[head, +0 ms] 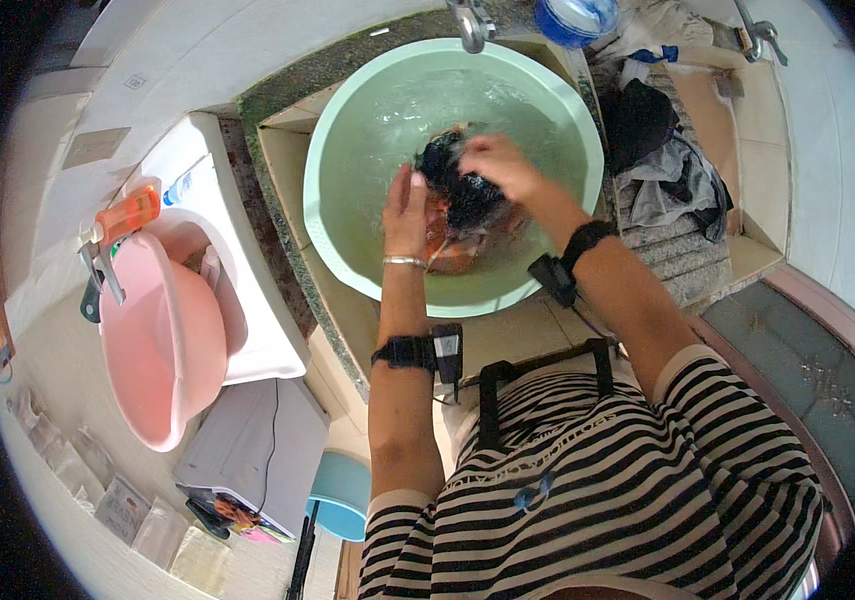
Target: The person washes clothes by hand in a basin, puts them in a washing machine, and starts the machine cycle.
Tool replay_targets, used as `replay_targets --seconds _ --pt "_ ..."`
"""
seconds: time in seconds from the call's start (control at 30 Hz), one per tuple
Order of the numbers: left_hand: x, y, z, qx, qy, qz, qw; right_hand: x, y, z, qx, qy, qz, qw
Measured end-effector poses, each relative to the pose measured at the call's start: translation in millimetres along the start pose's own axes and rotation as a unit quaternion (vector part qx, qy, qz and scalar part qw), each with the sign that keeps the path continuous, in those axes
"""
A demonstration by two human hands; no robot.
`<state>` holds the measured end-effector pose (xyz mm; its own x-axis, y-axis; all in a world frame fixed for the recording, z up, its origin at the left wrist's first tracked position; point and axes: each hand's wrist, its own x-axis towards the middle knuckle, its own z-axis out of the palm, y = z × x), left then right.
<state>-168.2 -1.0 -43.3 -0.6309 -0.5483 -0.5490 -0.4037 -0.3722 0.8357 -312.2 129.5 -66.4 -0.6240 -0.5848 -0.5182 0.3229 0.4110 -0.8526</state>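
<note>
Before me, a large pale green basin (320, 217) holds water. A wet, dark, shaggy item (472, 199), probably cloth, lies in it. Orange-brown material (453, 255) shows underneath, partly submerged, and a thin pale cord trails near it. My left hand (406, 206) rests against the left side of the dark item, fingers pointing away from me; its grip is hard to make out. Over the item's upper right part is my right hand (498, 165), fingers bent and blurred by motion. Whether they pinch the material is unclear.
A metal tap (472, 26) overhangs the basin's far rim. Right of it, dark and grey wet clothes (671, 180) lie on a ridged stone washboard (671, 259). A blue tub (576, 21) stands behind. To the left, a pink basin (172, 337) leans in a white sink (266, 330) beside an orange pump bottle (127, 214).
</note>
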Motion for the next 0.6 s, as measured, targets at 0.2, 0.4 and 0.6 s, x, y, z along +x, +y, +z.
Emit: replay_targets --seconds 0.2,0.4,0.6 --pt "23.5 -75.6 -43.5 -0.405 -0.17 -0.049 0.897 -70.4 -76.5 97.9 -0.032 -0.033 -0.277 0.96" --pt "-39.4 27.0 -21.2 -0.329 -0.035 -0.151 0.931 -41.1 -45.1 45.3 -0.437 0.081 -0.334 0.831" --pt "-27.6 -31.7 -13.7 -0.26 -0.017 -0.251 0.932 -9.3 15.8 -1.1 -0.412 0.12 -0.027 0.903"
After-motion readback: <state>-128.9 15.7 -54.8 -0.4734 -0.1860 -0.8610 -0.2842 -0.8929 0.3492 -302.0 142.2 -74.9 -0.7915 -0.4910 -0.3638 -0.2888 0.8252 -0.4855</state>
